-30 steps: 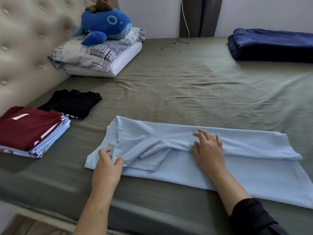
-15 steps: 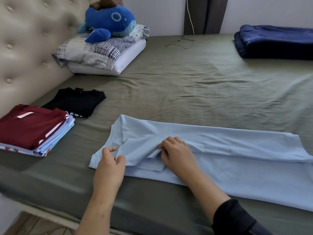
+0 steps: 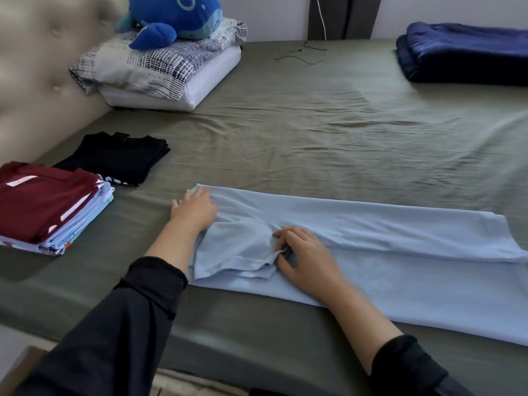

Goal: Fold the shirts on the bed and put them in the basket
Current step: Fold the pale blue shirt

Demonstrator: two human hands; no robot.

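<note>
A light blue shirt lies folded lengthwise along the bed's near edge. The left hand has moved up from the sleeve to the collar end, fingers flat and released; the right hand has slid toward the sleeve and now pinches its hem. The sleeve fold looks nearly set; the crosswise folds remain. No basket is in view.

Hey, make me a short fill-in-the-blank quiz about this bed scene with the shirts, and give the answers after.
1. Both hands are on the light ____ shirt.
2. The top shirt on the stack is dark ____.
3. The whale toy lies on the ____.
4. The right hand pinches the shirt's ____.

Answers: blue; red; pillows; sleeve
</note>
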